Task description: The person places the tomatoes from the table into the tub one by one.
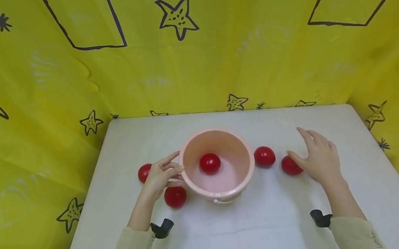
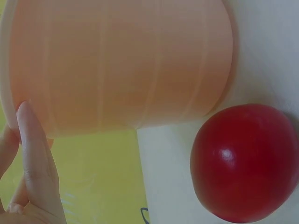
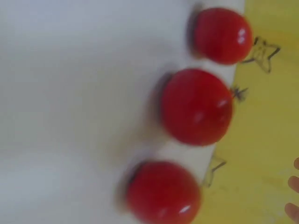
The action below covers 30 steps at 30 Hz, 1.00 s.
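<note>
A pale pink bucket (image 1: 238,174) stands upright with one round red, tomato-like thing (image 1: 210,163) inside. At its left side my left hand (image 1: 157,178) touches the rim with fairly straight fingers; in the left wrist view a fingertip (image 2: 27,116) lies against the outer wall below the rim. Two more such red rounds, one (image 1: 145,172) partly hidden behind that hand and one (image 1: 175,197) below it, lie on the left. On the right, my right hand (image 1: 321,160) has spread fingers beside a red round (image 1: 291,165), which it partly covers. Another red round (image 1: 264,156) lies nearer the bucket.
Everything stands on a white-covered table (image 1: 217,242). A yellow curtain (image 1: 191,69) with drawn starfish surrounds its back and sides. The bucket's handle (image 1: 223,201) hangs at the near side. A dark wrist mount (image 1: 162,229) sits by the left sleeve, another (image 1: 321,218) by the right.
</note>
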Tool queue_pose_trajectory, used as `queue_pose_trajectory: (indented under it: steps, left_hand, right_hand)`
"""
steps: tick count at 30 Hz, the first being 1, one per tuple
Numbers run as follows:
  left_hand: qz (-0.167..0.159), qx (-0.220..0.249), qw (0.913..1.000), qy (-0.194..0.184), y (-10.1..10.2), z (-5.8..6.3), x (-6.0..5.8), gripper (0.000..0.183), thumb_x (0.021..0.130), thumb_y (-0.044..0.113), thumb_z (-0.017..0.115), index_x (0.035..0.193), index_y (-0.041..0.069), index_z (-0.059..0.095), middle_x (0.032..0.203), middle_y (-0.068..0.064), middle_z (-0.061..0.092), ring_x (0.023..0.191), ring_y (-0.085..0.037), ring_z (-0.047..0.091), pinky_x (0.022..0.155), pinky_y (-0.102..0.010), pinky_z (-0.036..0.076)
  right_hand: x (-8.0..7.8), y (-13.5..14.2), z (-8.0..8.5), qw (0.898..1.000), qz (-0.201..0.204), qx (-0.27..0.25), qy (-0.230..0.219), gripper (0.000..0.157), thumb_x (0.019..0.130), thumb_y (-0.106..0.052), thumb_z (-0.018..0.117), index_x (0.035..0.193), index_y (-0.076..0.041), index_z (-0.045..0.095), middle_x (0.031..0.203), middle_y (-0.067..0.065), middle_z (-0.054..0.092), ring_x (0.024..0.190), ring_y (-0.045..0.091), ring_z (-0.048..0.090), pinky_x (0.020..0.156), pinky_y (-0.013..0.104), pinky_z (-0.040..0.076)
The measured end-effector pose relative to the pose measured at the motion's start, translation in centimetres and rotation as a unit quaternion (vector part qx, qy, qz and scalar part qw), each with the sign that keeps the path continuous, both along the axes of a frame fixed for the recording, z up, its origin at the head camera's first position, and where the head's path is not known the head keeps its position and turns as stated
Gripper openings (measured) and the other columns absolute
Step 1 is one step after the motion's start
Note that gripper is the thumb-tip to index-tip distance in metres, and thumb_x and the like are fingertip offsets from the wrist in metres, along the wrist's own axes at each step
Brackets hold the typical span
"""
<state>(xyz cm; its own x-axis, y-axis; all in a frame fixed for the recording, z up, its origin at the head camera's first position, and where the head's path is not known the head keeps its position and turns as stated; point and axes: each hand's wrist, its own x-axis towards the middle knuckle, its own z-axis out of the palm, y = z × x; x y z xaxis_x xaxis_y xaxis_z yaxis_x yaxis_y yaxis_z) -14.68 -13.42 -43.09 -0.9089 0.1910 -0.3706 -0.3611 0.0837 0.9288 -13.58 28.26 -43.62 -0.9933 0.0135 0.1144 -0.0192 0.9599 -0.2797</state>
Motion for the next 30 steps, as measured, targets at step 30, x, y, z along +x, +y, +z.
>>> queue_pose_trajectory:
  steps: [30]
  left_hand:
    - [0.002,0.026,0.9997,0.0,0.0,-0.1,0.1,0.053,0.084,0.01,0.064,0.134,0.015,0.046,0.101,-0.02,0.059,0.073,-0.026,0.065,0.069,-0.038,0.055]
  right_hand:
    - [4.4,7.1,-7.1,0.977,-0.146,-0.043,-0.149,0.094,0.074,-0.054,0.064,0.135,0.007,0.025,0.124,0.037,0.028,0.112,0.053,0.024,0.088,0.069,0.02]
